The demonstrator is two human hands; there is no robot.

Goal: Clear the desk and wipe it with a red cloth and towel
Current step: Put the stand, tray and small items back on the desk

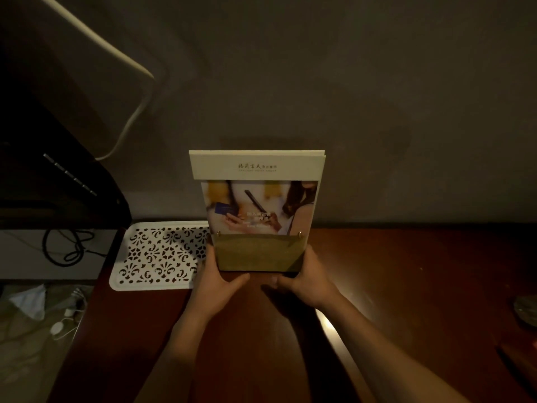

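— What's on the desk [406,271], by count?
— One upright sign stand [257,210], one white patterned tray [154,257] just left of it, two hands.
— And the grip?
— The left hand [213,282] and right hand [305,279] clasp the stand's base from either side, thumbs in front. It stands between them, near the wall [348,112].

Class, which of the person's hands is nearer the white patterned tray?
Left. The left hand grips the sign holder's lower left edge, beside the tray; the right hand grips its far side.
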